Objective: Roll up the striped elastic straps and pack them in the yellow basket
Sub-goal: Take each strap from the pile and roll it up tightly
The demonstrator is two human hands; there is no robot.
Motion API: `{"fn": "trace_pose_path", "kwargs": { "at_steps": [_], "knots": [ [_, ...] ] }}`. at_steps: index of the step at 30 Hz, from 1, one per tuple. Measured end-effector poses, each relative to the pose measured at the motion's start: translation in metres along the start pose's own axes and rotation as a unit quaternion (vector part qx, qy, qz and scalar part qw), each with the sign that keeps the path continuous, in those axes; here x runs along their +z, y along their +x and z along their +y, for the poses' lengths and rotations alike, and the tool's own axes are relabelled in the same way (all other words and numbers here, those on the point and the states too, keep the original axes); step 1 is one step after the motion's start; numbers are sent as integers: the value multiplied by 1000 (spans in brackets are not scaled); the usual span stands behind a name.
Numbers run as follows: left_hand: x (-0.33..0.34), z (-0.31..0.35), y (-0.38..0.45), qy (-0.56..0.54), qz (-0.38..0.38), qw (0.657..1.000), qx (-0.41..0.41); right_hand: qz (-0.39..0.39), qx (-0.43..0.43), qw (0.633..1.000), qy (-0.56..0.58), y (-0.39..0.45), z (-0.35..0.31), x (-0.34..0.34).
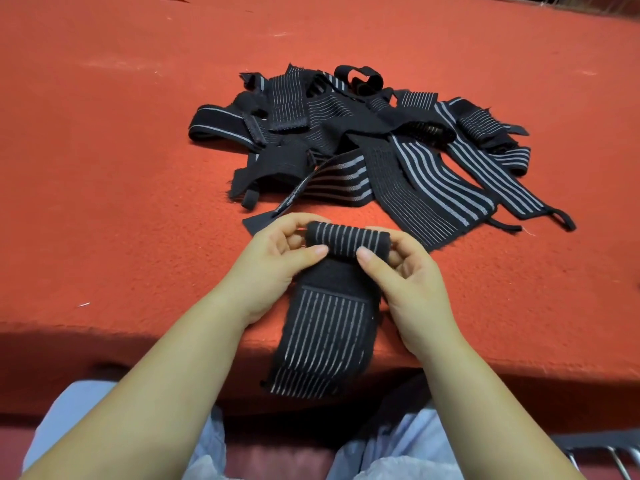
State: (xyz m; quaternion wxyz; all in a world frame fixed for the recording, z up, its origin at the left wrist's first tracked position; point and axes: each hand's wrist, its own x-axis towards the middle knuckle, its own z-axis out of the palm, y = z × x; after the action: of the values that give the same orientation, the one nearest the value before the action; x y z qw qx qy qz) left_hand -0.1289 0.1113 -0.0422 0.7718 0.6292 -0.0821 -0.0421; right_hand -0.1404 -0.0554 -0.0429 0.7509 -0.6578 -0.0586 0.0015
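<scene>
A black elastic strap with thin grey stripes (325, 337) lies in front of me on the red felt table, its near end hanging over the table's front edge. Its far end is rolled into a short cylinder (347, 241). My left hand (277, 258) pinches the roll's left end between thumb and fingers. My right hand (405, 268) pinches the right end the same way. Behind the roll lies a loose pile of several more striped straps (346, 143). No yellow basket is in view.
The red felt table (121, 168) stretches wide to the left and behind the pile. Its front edge runs just below my wrists. My lap in light blue cloth (398, 445) is below, and a metal rack (609, 459) shows at the bottom right corner.
</scene>
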Motion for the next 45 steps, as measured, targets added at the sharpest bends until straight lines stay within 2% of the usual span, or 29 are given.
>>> {"fn": "trace_pose_path", "kwargs": {
  "at_steps": [5, 13, 19, 24, 30, 37, 42, 45],
  "knots": [
    [-1, -1, 0, -4, 8, 1000, 17, -1, -14, 1000, -26, 1, -2, 7],
    [7, 5, -3, -22, -16, 1000, -3, -10, -17, 1000, 15, 1, 3, -4],
    [-1, 0, 0, -25, 2, 1000, -7, -34, -39, 998, -29, 1, 3, 0],
    [-4, 1, 0, -77, 18, 997, 5, -33, -18, 996, -82, 2, 5, 4],
    [4, 7, -10, -59, 10, 998, 7, -15, 1, 994, -112, 0, -2, 6],
    [42, 16, -50, -237, 16, 970, -50, -6, 25, 997, -77, -24, -18, 15],
    [58, 27, -63, -193, 20, 981, -16, 23, -83, 979, -187, -45, -36, 4],
    [67, 31, -67, -149, 10, 988, 28, 2, -64, 992, -111, -55, -44, 4]
  ]
}}
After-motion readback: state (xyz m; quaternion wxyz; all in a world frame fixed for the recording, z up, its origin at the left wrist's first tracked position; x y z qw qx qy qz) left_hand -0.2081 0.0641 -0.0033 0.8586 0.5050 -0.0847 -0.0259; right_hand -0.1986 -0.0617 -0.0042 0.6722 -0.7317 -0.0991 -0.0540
